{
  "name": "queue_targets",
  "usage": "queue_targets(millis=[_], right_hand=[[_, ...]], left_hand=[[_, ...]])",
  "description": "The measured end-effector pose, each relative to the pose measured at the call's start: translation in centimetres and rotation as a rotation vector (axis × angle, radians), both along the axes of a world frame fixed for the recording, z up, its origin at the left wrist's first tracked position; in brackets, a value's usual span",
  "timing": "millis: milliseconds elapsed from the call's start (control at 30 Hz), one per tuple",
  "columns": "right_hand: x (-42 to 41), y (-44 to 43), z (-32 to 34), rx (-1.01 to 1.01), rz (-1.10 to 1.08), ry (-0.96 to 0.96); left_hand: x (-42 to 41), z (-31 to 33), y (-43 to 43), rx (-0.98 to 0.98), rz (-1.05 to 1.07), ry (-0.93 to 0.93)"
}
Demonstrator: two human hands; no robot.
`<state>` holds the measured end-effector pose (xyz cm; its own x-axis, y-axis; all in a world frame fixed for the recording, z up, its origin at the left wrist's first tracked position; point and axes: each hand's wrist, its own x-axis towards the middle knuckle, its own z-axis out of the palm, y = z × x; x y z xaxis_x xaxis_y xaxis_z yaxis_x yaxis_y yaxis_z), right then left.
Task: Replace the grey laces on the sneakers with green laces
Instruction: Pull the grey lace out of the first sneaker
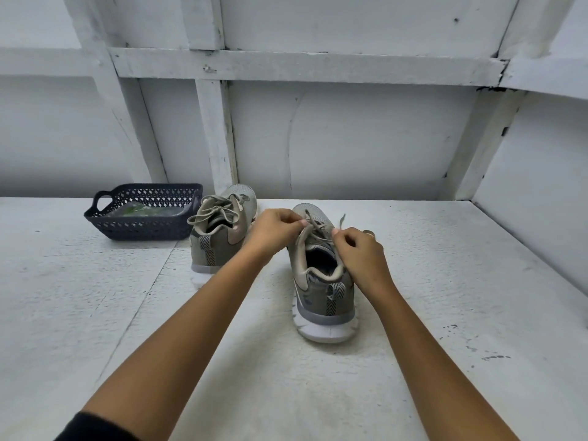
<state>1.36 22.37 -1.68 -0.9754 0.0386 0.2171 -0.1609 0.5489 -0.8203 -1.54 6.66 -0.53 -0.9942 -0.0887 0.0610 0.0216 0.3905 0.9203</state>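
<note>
Two grey-green sneakers stand on the white table, heels toward me. The right sneaker [321, 278] is nearer; its grey lace [313, 229] is pinched on both sides. My left hand [273, 232] pinches the lace at the left of the tongue. My right hand [361, 253] pinches the other strand at the right, and a loose lace end sticks up beside it. The left sneaker [219, 230] sits further back with its grey lace [211, 211] tied in a bow. A clear packet of green laces [143, 211] lies in the basket.
A dark blue perforated basket [143, 229] with a handle stands at the back left, touching the left sneaker. A white wooden framed wall runs behind the table [95, 313]. The table's right edge slopes away at the far right.
</note>
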Motion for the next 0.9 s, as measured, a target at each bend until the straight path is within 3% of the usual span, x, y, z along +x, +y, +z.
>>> queue_targets(millis=[167,333,467,533,633,700,800,900], right_hand=[[0.1,0.0,-0.1,0.007,0.005,0.004],[0.0,0.0,0.0,-0.009,0.004,0.0],[-0.2,0.1,0.1,0.0,0.011,0.004],[-0.1,0.3,0.0,0.01,0.014,0.0],[0.0,0.1,0.1,0.022,0.024,-0.003],[0.1,-0.1,0.2,0.016,0.024,-0.004],[0.1,-0.1,0.2,0.009,0.022,-0.01],[0.0,0.0,0.2,0.011,0.017,-0.01]], left_hand=[[-0.7,2.4,-0.4,0.612,0.102,-0.291],[0.0,0.6,0.0,0.324,0.0,-0.201],[0.4,-0.3,0.6,0.311,0.054,-0.064],[0.2,0.6,0.3,0.426,0.089,-0.087],[-0.2,2.5,-1.0,0.755,0.095,-0.14],[0.1,2.6,-1.4,0.632,0.056,-0.09],[0.6,0.5,-0.7,0.158,0.003,-0.037],[0.7,-0.8,-0.4,0.067,-0.026,-0.02]])
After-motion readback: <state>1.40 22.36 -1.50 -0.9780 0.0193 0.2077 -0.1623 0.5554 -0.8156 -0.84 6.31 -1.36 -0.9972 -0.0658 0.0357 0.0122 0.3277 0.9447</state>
